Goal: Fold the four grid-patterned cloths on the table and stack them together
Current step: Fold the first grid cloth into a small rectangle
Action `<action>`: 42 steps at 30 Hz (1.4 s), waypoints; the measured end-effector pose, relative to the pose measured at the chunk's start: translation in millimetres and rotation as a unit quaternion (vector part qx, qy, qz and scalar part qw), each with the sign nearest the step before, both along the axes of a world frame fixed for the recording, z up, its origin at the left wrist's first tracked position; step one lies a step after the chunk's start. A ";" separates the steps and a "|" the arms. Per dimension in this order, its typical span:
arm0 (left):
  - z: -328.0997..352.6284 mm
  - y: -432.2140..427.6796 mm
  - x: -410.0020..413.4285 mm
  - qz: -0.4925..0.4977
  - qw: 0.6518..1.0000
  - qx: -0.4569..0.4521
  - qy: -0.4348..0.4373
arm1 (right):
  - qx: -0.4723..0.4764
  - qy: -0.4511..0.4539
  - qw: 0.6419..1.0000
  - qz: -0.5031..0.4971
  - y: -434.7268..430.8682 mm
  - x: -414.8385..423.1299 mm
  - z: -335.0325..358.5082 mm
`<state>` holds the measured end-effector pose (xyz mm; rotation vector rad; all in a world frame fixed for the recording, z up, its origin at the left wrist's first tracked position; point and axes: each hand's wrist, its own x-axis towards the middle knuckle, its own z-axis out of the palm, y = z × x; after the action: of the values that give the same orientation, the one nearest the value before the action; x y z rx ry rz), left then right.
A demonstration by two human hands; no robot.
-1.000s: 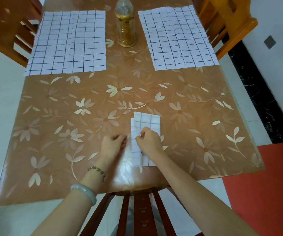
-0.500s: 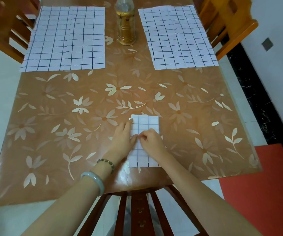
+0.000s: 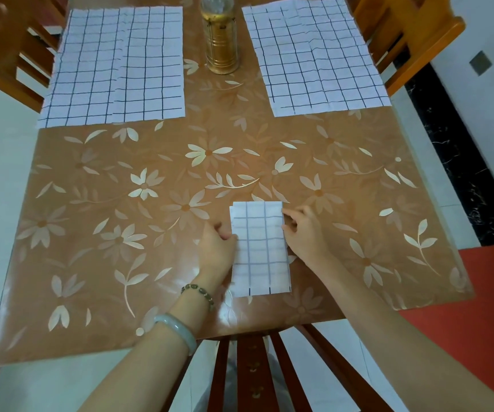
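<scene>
Head view: the small folded white cloth with dark grid lines (image 3: 259, 248) lies at 6 o'clock on the brown flower-printed table (image 3: 162, 144), close enough for both hands to work it. The left hand (image 3: 217, 248) touches its 9 o'clock edge and the right hand (image 3: 303, 233) its 3 o'clock edge with curled fingers, probably squaring the layers. I cannot tell whether they pinch or merely press. An unfolded grid cloth (image 3: 115, 66) waits at 11 o'clock and a second unfolded grid cloth (image 3: 317, 55) at 1 o'clock. Half a second ago both hands met over the cloth's middle; they have since parted to its sides.
</scene>
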<state>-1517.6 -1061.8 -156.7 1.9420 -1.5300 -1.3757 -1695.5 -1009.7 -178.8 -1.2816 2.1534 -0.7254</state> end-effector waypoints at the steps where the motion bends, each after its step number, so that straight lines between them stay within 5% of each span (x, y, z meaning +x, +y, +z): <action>1: -0.8 0.3 0.5 0.007 1.000 0.002 0.001 | -0.001 0.008 1.000 0.004 0.1 -0.2 -1.8; 7: 3.3 8.7 4.1 0.004 1.000 0.000 0.012 | -0.015 0.040 0.999 0.031 0.4 -3.0 -9.3; 10: 10.0 12.5 4.0 -0.094 0.984 -0.139 -0.058 | -0.022 0.077 0.995 0.057 2.1 -3.7 -13.3; 14: 0.1 -0.7 -16.6 -0.348 0.868 -0.348 -0.070 | -0.038 0.208 0.972 0.098 10.0 -3.9 -16.4; 17: -16.3 -10.6 -34.4 -0.512 0.789 -0.329 -0.082 | 0.014 0.260 0.959 0.112 16.9 -12.7 -17.4; 23: -37.0 -16.5 -35.4 -0.587 0.739 -0.301 -0.134 | 0.107 0.260 0.944 0.173 25.0 -26.2 -16.5; 28: -31.8 -14.5 -31.6 -0.631 0.676 -0.274 -0.264 | 0.138 0.268 0.930 0.208 56.1 -25.5 -11.2; 38: -17.5 -6.8 -48.4 -0.607 0.696 -0.249 -0.292 | 0.142 0.266 0.936 0.179 105.0 -4.6 -15.1; 42: -13.9 -26.6 -55.5 -0.532 0.780 -0.256 -0.209 | 0.136 0.256 0.942 0.168 102.8 -4.6 -14.3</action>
<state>-1573.1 -1088.4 -170.6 1.0061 -3.0728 -0.5882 -1700.1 -906.9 -193.2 -1.7587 2.2206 0.0597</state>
